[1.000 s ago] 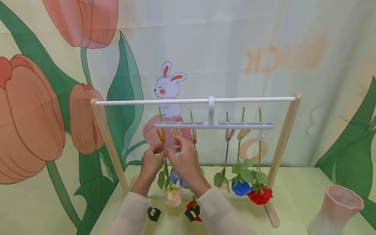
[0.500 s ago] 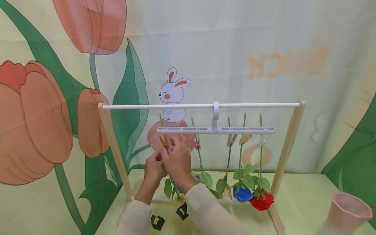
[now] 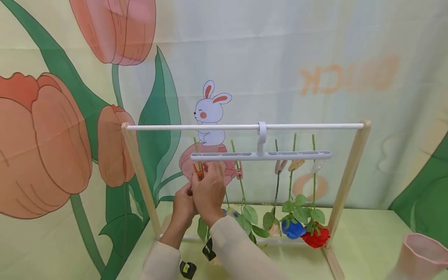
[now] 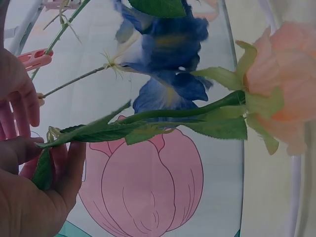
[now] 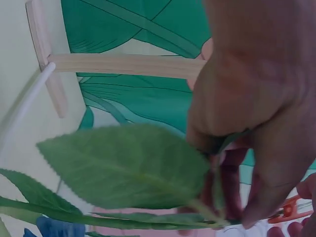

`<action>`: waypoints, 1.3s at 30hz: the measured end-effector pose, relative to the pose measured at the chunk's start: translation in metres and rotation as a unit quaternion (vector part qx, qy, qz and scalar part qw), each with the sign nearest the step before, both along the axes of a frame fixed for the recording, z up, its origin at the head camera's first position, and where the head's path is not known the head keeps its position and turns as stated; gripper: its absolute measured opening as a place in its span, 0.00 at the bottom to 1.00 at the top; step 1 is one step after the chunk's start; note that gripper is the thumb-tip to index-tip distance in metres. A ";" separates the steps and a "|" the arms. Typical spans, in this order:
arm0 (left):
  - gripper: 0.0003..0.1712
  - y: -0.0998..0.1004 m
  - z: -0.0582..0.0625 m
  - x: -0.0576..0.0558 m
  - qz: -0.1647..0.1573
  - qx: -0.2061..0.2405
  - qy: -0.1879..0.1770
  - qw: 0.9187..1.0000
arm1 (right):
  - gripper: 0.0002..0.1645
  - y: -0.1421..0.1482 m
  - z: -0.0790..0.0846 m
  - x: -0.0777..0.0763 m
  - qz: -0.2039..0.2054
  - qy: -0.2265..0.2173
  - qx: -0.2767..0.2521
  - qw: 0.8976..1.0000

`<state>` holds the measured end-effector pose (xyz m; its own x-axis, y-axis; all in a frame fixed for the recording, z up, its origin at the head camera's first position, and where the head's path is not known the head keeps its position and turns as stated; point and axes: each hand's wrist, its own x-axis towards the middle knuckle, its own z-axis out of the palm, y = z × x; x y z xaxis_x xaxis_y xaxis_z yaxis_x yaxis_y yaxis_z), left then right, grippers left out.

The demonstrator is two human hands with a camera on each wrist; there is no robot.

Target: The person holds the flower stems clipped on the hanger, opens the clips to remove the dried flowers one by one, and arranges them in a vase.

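Note:
My left hand [image 3: 184, 204] pinches the green stem of a peach rose [image 4: 286, 89], which hangs bloom down; in the head view the right forearm mostly hides that bloom. Just above, my right hand [image 3: 210, 190] has thumb and fingers about an orange clothespin [image 3: 198, 170] at the left end of a white clip hanger [image 3: 227, 157]. The rose's stem runs up past this clothespin. Beside the peach rose, a blue flower [image 4: 170, 54] hangs in the left wrist view. A large leaf [image 5: 128, 168] of the held stem covers much of the right wrist view.
The hanger hooks onto a white rod [image 3: 315, 126] between wooden uprights [image 3: 348, 186]. Right of its hook, clothespins hold a pale rose [image 3: 274, 228], a blue rose [image 3: 293, 229] and a red rose [image 3: 316, 236]. A pink vase [image 3: 421, 252] stands at the front right.
My right hand has shifted left from beside the stem up to the orange clothespin. My left hand stays on the stem below. The head view has shifted slightly.

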<state>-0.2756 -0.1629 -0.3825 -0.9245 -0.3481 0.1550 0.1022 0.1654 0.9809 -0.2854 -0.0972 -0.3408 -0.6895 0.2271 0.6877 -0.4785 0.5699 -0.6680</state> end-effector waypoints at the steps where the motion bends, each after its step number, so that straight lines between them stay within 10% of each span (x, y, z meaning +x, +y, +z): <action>1: 0.16 0.000 0.000 0.000 -0.001 -0.002 -0.004 1.000 | 0.17 0.000 -0.001 -0.001 -0.005 0.001 -0.003 1.000; 28: 0.16 -0.004 0.002 0.002 0.001 -0.009 -0.016 1.000 | 0.11 -0.006 -0.016 -0.015 -0.048 0.133 0.008 0.990; 39: 0.15 -0.010 -0.008 0.002 0.036 -0.009 -0.039 0.999 | 0.16 -0.009 -0.009 -0.007 -0.028 0.108 -0.007 0.994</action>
<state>-0.2731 -0.1730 -0.3904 -0.9064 -0.4126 0.0908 0.0132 0.1873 0.9822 -0.2928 -0.1063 -0.3502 -0.5128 0.2719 0.8143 -0.5784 0.5915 -0.5617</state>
